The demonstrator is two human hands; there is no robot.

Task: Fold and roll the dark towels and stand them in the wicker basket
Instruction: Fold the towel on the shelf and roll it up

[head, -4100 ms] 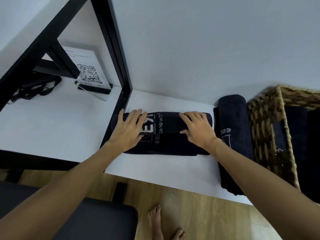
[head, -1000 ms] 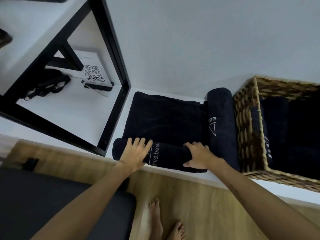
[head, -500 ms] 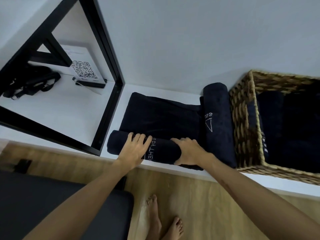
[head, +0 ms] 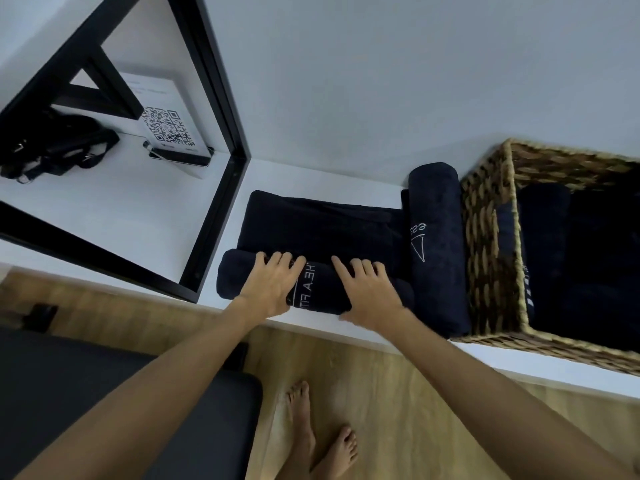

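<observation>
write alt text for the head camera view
Left hand and right hand press flat on a half-rolled dark towel on a white shelf. A finished roll lies beside a wicker basket.

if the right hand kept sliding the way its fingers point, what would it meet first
Probably the flat, unrolled part of the dark towel just past the roll that the right hand presses; beyond that lies the white wall. Depth is hard to judge.
</observation>
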